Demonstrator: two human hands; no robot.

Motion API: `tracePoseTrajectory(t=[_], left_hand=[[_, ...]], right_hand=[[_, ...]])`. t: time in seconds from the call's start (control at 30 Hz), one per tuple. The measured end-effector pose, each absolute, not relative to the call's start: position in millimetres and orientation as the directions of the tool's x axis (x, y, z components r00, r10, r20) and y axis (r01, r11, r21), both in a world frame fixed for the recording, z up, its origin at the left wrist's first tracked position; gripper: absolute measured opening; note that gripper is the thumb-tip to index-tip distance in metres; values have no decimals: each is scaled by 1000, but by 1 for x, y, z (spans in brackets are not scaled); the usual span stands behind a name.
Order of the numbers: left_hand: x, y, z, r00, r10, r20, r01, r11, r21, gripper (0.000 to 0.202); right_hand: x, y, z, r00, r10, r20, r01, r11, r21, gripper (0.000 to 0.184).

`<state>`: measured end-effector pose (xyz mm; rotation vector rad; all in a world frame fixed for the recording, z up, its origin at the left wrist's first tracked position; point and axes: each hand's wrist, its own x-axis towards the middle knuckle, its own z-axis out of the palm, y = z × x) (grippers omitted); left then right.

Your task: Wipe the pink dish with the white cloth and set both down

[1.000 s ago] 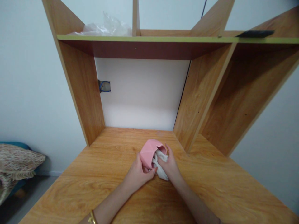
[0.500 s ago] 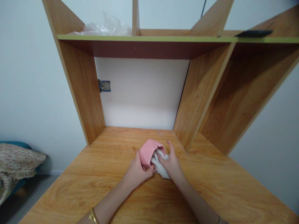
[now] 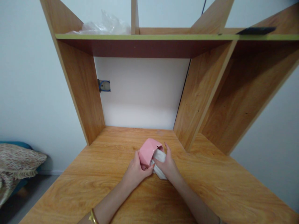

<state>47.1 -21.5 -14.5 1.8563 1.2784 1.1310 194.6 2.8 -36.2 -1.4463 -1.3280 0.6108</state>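
Lying tilted at the middle of the table (image 3: pixel 221 186), low in the frame, the pink cup (image 3: pixel 147 151) had its mouth turned right, its axis running roughly left to right. The left hand (image 3: pixel 136 171) was wrapped around its base; the right hand (image 3: pixel 168 166) gripped a white cloth (image 3: pixel 159 161) pressed into the mouth. Bare tabletop lay open on both sides; a shelf upright (image 3: pixel 196 102) stood near, upper right. Cloth and fingers hid the cup's inside.

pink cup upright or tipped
Tipped: the pink cup lies sideways in the left hand, its mouth facing the white cloth in the right hand.
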Motion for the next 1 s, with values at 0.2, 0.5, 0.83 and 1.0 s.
tracePoseTrajectory(t=[0.2, 0.5, 0.83, 1.0], left_hand=[[47, -22, -15, 154, 946, 284, 460, -323, 827, 41], [45, -31, -4, 229, 929, 292, 487, -369, 792, 46], [35, -24, -3, 242, 922, 301, 484, -384, 787, 61], [37, -22, -3, 262, 893, 367, 344, -441, 829, 71]], right_hand=[[206, -2, -20, 310, 902, 300, 519, 104, -848, 83], [215, -8, -6, 284, 886, 367, 708, 65, -703, 80], [209, -6, -18, 164, 933, 321, 564, 178, -806, 70], [207, -2, -21, 255, 902, 348, 454, 206, -867, 70]])
